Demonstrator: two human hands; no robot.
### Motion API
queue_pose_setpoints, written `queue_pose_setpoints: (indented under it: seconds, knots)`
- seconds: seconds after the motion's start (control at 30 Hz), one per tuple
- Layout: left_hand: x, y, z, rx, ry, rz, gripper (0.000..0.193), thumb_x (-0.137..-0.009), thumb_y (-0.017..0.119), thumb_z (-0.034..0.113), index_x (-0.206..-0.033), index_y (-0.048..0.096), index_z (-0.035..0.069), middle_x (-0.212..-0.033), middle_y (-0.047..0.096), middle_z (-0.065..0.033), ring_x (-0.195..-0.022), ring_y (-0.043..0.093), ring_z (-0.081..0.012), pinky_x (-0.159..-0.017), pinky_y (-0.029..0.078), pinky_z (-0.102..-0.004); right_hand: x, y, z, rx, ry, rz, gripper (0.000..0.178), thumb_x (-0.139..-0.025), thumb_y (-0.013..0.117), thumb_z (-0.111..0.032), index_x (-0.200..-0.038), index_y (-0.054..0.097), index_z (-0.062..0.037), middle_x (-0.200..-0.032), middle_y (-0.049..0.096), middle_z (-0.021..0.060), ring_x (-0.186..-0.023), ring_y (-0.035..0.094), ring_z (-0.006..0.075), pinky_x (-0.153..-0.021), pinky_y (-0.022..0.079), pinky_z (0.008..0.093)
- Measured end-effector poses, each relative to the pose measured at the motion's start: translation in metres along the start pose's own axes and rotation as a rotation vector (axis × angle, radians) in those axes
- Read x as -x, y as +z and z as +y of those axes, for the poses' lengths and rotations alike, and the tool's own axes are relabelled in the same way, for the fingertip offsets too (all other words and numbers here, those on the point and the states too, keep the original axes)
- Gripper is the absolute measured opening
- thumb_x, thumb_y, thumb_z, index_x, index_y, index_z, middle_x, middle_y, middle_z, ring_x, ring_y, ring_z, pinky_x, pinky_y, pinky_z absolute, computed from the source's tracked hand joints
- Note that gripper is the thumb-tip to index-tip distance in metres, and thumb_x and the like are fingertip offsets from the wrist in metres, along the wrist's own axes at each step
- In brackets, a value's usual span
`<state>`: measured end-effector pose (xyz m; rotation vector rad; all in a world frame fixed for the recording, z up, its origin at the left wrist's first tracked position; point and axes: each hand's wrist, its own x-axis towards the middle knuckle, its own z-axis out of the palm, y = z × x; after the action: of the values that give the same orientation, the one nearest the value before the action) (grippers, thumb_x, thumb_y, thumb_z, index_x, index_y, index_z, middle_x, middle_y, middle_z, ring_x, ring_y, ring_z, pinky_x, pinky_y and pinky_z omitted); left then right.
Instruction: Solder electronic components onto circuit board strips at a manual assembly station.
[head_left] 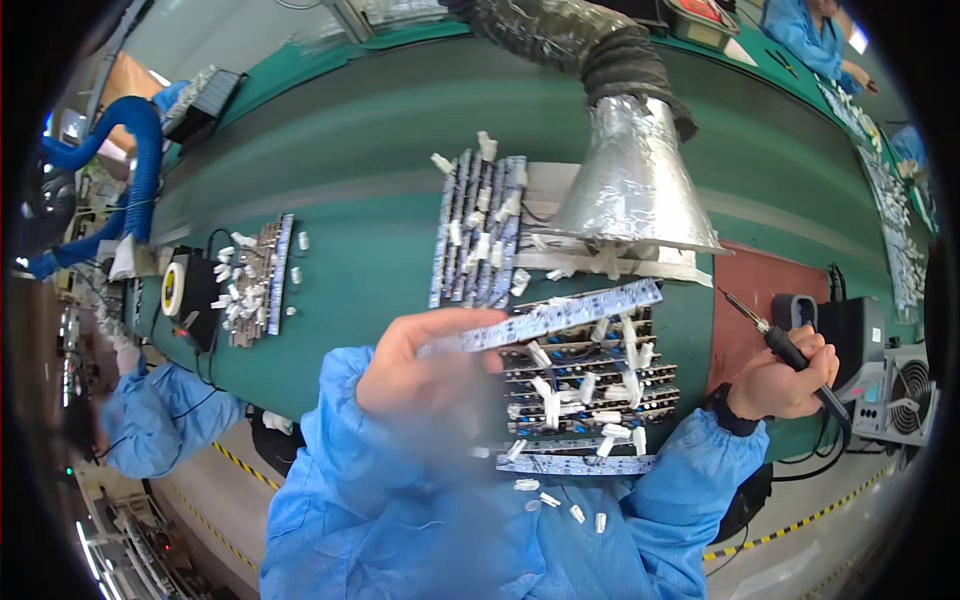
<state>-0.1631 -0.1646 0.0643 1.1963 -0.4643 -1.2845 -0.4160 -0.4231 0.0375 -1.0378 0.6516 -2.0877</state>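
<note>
A green-topped table (pixel 365 260) stands over a pale floor (pixel 785 495) striped with yellow-and-black tape (pixel 246 467).

Even, bright indoor light spreads over a green desk (pixel 370 250), pale sheen banding its far half — while sharper highlights whiten the crinkled foil hood (pixel 640 180). A grey, out-of-focus smear clouds the low centre, veiling part of the left hand (pixel 415 360) — and straight edges bow toward the fisheye's black, rounded rim.

glossy crinkled foil hood (pixel 635 185), matt plastic soldering-iron handle (pixel 785 347), cloth sleeves (pixel 690 475)
</note>
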Motion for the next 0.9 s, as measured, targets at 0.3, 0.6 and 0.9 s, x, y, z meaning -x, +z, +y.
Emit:
queue_pose_setpoints:
  seconds: [0.3, 0.6, 0.9]
  knots:
    - [0.045, -0.076, -0.017, -0.210, 0.574, 0.319, 0.058, -0.089, 0.064, 0.028, -0.133, 0.049, -0.006, -0.088, 0.064, -0.0134, -0.059, 0.053, -0.0121, -0.051, 0.040, -0.0241, 0.004, 0.009, 0.001, 0.080, 0.001, 0.055, 0.032, -0.086, 0.046, -0.003, -0.061, 0.027, -0.0093, -0.055, 0.026, 0.0001, -0.050, 0.025, 0.0103, -0.050, 0.022, 0.0264]
    - [-0.056, -0.072, -0.034, -1.361, 0.654, 0.617, 0.035, -0.096, 0.055, 0.016, -0.128, 0.057, 0.002, -0.131, 0.055, -0.0125, -0.113, 0.056, -0.0265, -0.099, 0.040, -0.0356, 0.007, 0.006, 0.008, 0.069, 0.020, 0.102, 0.023, -0.086, 0.050, 0.000, -0.065, 0.039, -0.0023, -0.060, 0.036, 0.0014, -0.054, 0.034, 0.0096, -0.051, 0.029, 0.0258]
    - [-0.038, -0.049, -0.005, -1.330, 0.714, 0.636, 0.039, -0.089, 0.061, 0.010, -0.127, 0.056, 0.000, -0.129, 0.055, -0.0184, -0.122, 0.051, -0.0349, -0.104, 0.038, -0.0406, 0.005, 0.007, 0.006, 0.056, 0.050, 0.007, 0.029, -0.091, 0.048, -0.002, -0.064, 0.037, -0.0063, -0.056, 0.032, -0.0012, -0.053, 0.030, 0.0098, -0.055, 0.029, 0.0274]
